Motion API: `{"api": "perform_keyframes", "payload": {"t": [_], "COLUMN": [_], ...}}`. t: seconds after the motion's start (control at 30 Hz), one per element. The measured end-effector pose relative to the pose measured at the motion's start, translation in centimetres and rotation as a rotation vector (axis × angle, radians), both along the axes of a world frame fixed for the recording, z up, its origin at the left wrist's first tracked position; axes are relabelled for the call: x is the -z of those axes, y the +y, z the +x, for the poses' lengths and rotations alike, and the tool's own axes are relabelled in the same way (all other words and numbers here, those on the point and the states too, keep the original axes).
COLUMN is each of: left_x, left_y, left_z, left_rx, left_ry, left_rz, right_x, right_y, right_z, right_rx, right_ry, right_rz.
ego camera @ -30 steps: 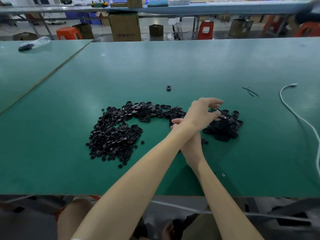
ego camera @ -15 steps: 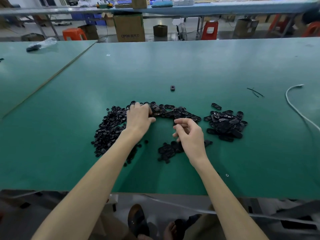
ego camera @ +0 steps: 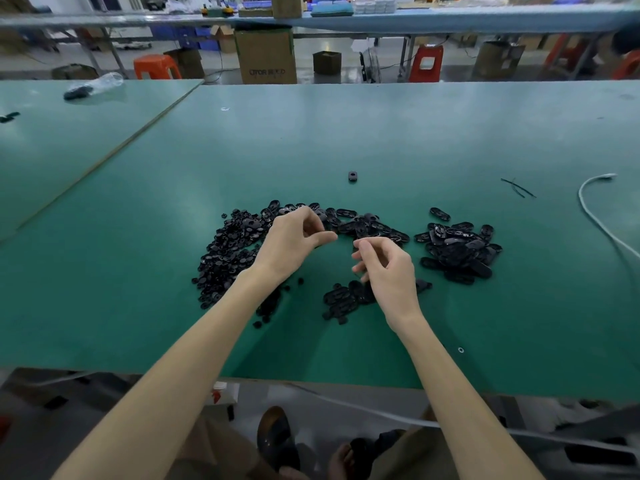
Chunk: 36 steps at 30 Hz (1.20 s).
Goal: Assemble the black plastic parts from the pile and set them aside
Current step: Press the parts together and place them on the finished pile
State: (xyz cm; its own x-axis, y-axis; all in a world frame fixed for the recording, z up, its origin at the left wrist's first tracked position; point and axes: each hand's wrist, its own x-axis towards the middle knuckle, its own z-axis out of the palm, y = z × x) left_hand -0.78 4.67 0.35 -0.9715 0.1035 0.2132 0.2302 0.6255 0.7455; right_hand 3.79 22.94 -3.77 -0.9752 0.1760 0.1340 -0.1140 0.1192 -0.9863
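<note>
Left hand (ego camera: 294, 244) and right hand (ego camera: 388, 271) hover, fingers curled, beside the pile (ego camera: 225, 258); whether either grasps a part cannot be told.

**Where the parts lie**

On the table (ego camera: 346, 133), the main pile (ego camera: 228, 258) lies left of the left hand (ego camera: 294, 244) — its band curving behind both hands. A small cluster (ego camera: 341, 299) sits under the right hand (ego camera: 388, 268), a separate heap (ego camera: 457, 251) to its right, a lone part (ego camera: 352, 176) well behind.

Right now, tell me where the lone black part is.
In the head view, the lone black part lies by itself on the green table, near centre, just beyond the pile and left of the white cable.
</note>
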Motion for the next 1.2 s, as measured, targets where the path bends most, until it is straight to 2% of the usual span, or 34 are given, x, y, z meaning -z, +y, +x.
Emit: {"api": "perform_keyframes", "payload": {"t": [0.07,0.17,0.37,0.47,0.57,0.63,0.7,0.87,0.93,1.0,1.2], "left_x": [-0.5,-1.1,-1.3,-2.3,-3.4,-3.3,-2.8,-1.9,-1.7,-1.5,-0.3], "left_y": [0.5,1.0,0.6,-0.4,-1.6,-2.1,-2.2,-2.5,-2.5,-2.3,0.0], "left_z": [0.3,0.8,1.6,1.5,1.2,1.3,1.7,1.8,1.7,1.6,2.2], "left_rx": [0.092,0.231,0.279,0.207,0.213,0.252,0.250,0.239,0.234,0.205,0.136], "left_ry": [0.009,0.019,0.052,0.008,-0.202,-0.304,-0.297,-0.239,-0.221,-0.210,-0.172], "left_rz": [0.041,-0.018,-0.110,-0.246,-0.525,-0.641,-0.706,-0.714,-0.689,-0.581,0.088], "right_x": [0.0,0.0,0.1,0.1,0.2,0.2,0.2,0.3,0.3,0.4,0.5], "right_y": [-0.1,-0.1,0.1,0.2,0.1,0.1,0.1,0.1,0.1,0.1,0.1], "right_z": [0.0,0.1,0.1,0.1,0.1,0.1,0.1,0.0,-0.1,-0.1,-0.1], "right_rx": [-0.015,-0.054,-0.094,-0.069,-0.059,-0.061,-0.064,-0.067,-0.069,-0.070,-0.072], "right_ry": [0.007,0.011,0.040,0.031,0.033,0.037,0.037,0.035,0.036,0.038,0.045], "right_rz": [-0.015,-0.037,-0.082,-0.110,-0.098,-0.094,-0.094,-0.094,-0.089,-0.084,-0.059]}}
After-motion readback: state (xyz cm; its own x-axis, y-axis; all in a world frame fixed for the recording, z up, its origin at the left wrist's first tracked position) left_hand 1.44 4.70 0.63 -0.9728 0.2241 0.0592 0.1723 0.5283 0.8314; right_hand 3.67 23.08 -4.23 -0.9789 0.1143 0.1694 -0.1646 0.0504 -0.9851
